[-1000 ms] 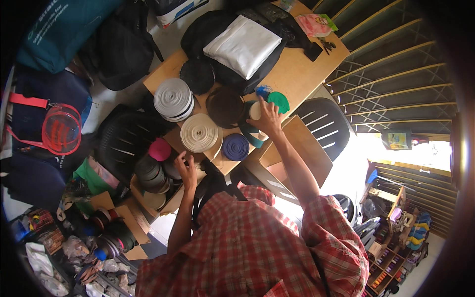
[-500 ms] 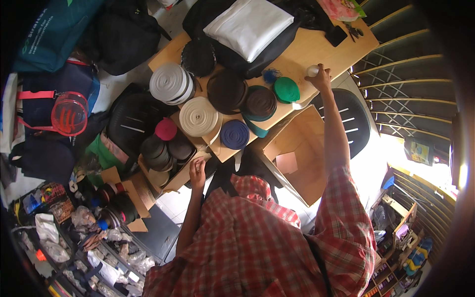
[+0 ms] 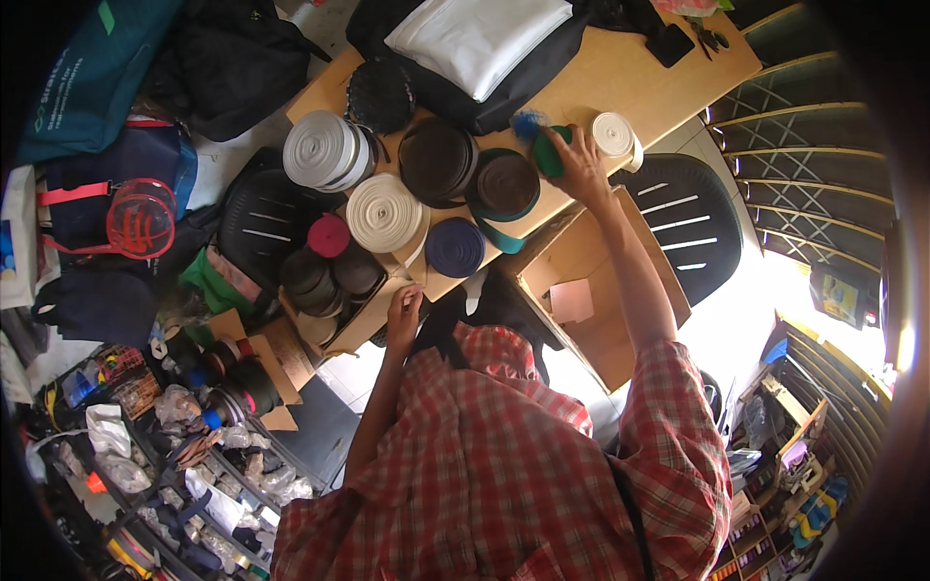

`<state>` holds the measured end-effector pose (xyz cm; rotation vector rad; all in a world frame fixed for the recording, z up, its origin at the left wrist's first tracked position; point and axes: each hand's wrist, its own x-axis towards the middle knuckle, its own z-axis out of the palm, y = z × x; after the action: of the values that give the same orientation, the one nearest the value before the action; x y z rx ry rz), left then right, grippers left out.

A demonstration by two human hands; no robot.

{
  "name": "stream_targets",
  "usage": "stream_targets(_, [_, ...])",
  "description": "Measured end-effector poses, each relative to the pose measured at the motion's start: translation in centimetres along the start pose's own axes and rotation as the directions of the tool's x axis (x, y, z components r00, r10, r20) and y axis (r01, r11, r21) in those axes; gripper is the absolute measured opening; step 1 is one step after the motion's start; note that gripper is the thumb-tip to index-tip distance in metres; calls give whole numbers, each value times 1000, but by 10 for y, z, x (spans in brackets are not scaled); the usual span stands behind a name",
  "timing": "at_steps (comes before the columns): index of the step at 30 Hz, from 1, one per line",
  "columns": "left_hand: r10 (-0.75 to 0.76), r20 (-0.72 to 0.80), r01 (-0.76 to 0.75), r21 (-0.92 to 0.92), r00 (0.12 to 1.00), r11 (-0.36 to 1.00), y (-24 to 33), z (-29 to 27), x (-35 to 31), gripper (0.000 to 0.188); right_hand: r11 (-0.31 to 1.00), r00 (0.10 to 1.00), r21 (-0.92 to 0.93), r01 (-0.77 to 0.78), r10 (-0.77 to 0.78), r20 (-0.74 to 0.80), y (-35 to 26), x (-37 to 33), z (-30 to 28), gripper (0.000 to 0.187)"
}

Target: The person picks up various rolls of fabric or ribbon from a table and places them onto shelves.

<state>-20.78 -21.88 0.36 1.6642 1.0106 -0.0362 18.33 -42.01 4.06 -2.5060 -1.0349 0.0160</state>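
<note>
My right hand [image 3: 578, 167] reaches over the table, its fingers curled round a green webbing roll [image 3: 549, 153]. Just right of it, by the table edge, lies a small cream webbing roll [image 3: 612, 135] with a loose end hanging down. My left hand [image 3: 405, 308] hovers at the near table edge beside the carton, fingers loosely bent and apart, nothing visible in them. Between the hands are a navy roll [image 3: 455, 247], a larger cream roll [image 3: 386, 213], and a dark brown roll [image 3: 507, 184] on a teal one. Further left stand white rolls [image 3: 322, 150] and a wide dark roll [image 3: 435, 161].
An open cardboard box [image 3: 615, 334] with a pink piece inside sits below the table's right part. Black chairs [image 3: 686, 218] flank the table. A folded white cloth [image 3: 475, 44] lies on black material at the back. Another carton [image 3: 354, 324] holds dark rolls and a pink roll [image 3: 328, 235].
My right hand has let go of the small cream roll at the table's right edge and moved left onto the green roll. My left hand has shifted slightly up and right.
</note>
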Motion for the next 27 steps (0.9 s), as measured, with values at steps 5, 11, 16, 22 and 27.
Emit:
stream_targets(5, [33,27,-33,13,999,999,-4,1,3,33,970,973,85,-230,229,14,6,22,-20,78])
stream_targets(11, [32,32,-33,12,999,999,-26,-1,3,28,912,911,63,-406,409,-46,50,58,-23,86])
stream_targets(16, [46,50,-48,35,998,998,-26,-3,-2,24,876,874,21,-482,482,-63,86,92,12,87])
stream_targets(22, [132,39,-131,-37,990,991,-18,-14,-19,22,840,887,-284,-462,447,-121,41,94,16,75])
stream_targets(27, [-65,1,65,-107,998,992,-7,-14,-23,24,933,947,272,-236,284,-151,-61,68,10,41])
